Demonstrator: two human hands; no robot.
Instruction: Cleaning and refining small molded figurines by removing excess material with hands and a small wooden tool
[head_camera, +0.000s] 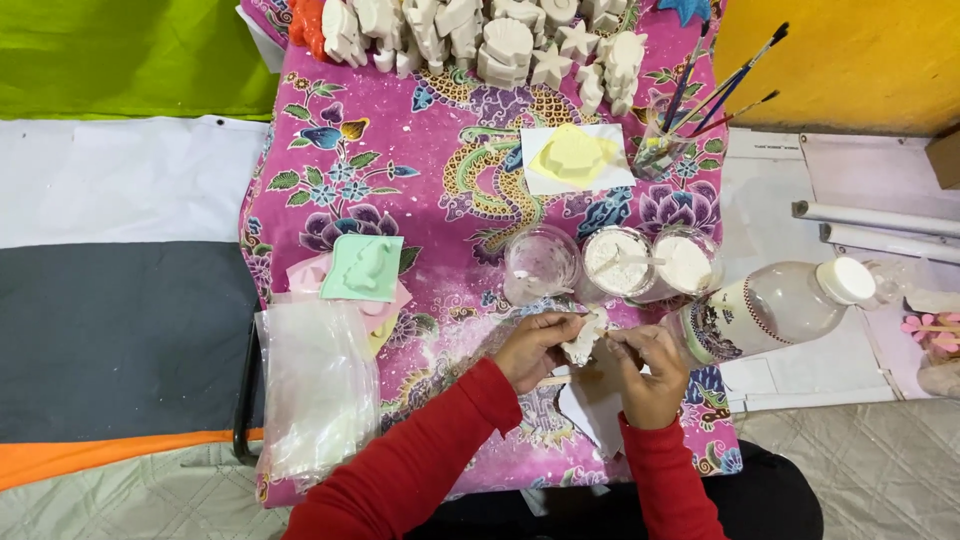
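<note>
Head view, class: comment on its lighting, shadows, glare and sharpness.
Head view: even, soft light with faint shadows; small highlights on the clear plastic bottle; patterned cloth sharp, while both hands on the white plaster piece look slightly soft.

White plaster piece (584, 340) mostly covered by the fingers of both hands, its shape not clear; row of white plaster figures (500, 40) cut by the top edge; pink flower stick (930, 326) cut at right edge; contents of plastic bag (315, 395) too blurred to tell

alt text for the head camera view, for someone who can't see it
Both hands, left hand and right hand, hold a small white plaster piece over a pink floral cloth, near three clear cups.
</note>
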